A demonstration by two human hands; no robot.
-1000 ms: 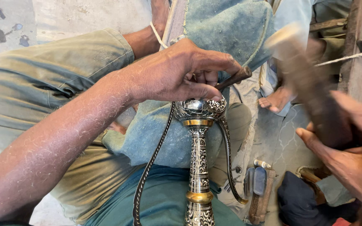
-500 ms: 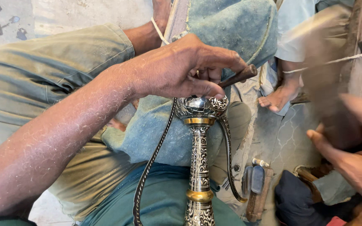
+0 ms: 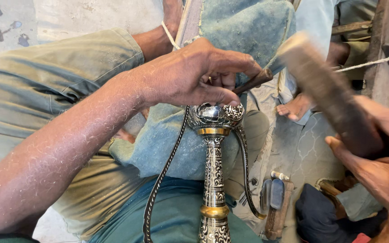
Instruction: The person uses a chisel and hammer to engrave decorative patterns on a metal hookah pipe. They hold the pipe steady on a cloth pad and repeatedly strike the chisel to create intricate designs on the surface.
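left hand (image 3: pixel 190 78) pinches a punch (image 3: pixel 253 82) w/ tip on the globe (image 3: pixel 214 114) at frame centre, engraved stem (image 3: pixel 214 180) running straight down to bottom edge, while right hand (image 3: pixel 379 157) at right grips a blurred mallet (image 3: pixel 325 90) raised up-right of punch.

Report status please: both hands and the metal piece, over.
Left hand pins small tool on engraved metal piece. Right hand grips blurred mallet, raised. Nothing between them.
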